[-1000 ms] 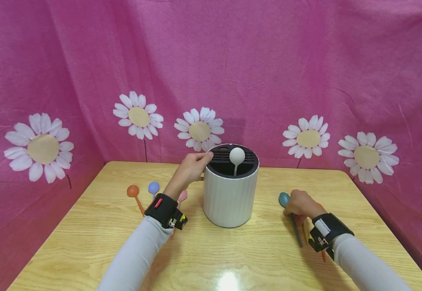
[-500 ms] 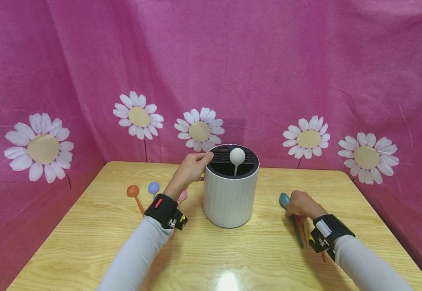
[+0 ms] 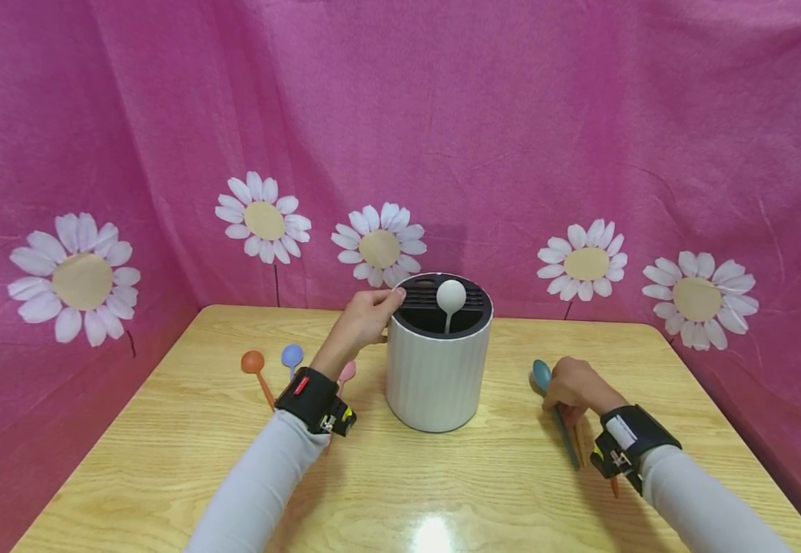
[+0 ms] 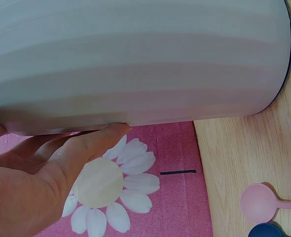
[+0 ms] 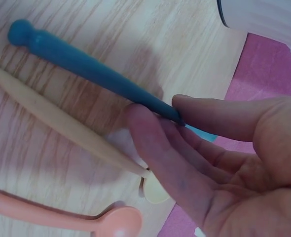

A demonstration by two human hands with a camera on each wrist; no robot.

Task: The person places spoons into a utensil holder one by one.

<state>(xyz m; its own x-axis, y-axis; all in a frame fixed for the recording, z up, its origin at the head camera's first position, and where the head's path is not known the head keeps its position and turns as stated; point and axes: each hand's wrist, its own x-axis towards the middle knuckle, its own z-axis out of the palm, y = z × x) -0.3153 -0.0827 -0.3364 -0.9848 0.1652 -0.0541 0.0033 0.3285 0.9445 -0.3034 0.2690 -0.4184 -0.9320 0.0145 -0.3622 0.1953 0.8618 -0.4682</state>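
A ribbed white utensil holder [image 3: 435,384] with a black slotted top stands mid-table, a white round-headed spoon [image 3: 451,296] upright in its open front part. My left hand [image 3: 367,316] grips the holder's left rim, thumb on top and fingers along the outer wall. To the right, my right hand [image 3: 573,388] pinches a teal spoon [image 5: 86,67] by its handle between thumb and fingers. The teal bowl points away from me, with a shadow beside it on the wood. Below the hand in the right wrist view lie a cream spoon [image 5: 61,116] and an orange spoon [image 5: 120,224].
Left of the holder lie another orange spoon [image 3: 253,362], a blue spoon [image 3: 292,355] and a pink spoon [image 3: 348,372], partly behind my left forearm. A pink curtain [image 3: 483,138] printed with daisies hangs round the back and sides of the wooden table [image 3: 490,491].
My right hand has risen slightly and shifted a little right with the teal spoon, whose shadow now shows apart from its bowl. The left hand and the holder stay in place.
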